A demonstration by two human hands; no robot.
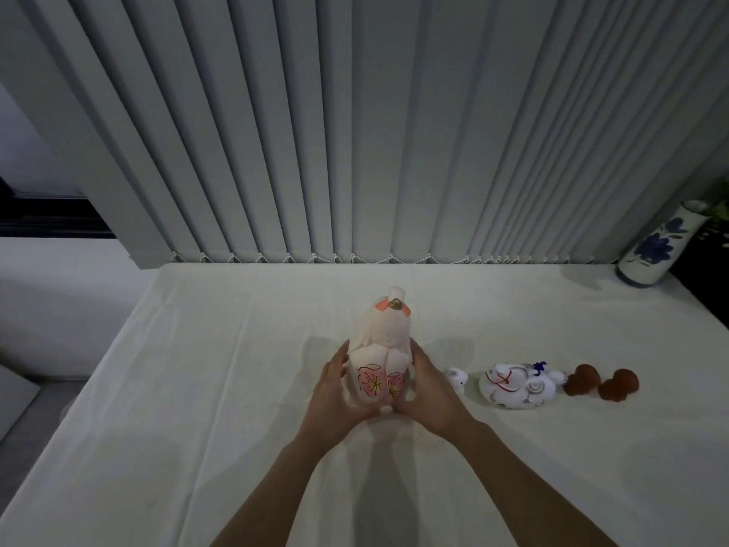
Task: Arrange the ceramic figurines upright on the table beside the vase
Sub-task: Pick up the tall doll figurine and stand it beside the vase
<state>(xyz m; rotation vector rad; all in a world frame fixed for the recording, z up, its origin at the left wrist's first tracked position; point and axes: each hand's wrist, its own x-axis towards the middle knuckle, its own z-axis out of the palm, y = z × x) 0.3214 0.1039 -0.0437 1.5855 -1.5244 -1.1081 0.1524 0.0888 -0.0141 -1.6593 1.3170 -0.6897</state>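
A tall pale-pink ceramic figurine (380, 345) with pink flowers painted low on it and a small white cap stands upright at the table's middle. My left hand (335, 388) grips its left side and my right hand (430, 392) its right side, near the base. To the right stand a tiny white figurine (457, 379), a white one with red and blue marks (513, 384), and two brown-red figurines (582, 379) (618, 384). The white vase with blue flowers (653, 246) stands at the far right corner.
The table (197, 388) is covered with a white cloth. Grey vertical blinds (355, 132) hang along its back edge. A dark surface (706, 278) lies right of the vase. Green leaves show above the vase at the frame's edge.
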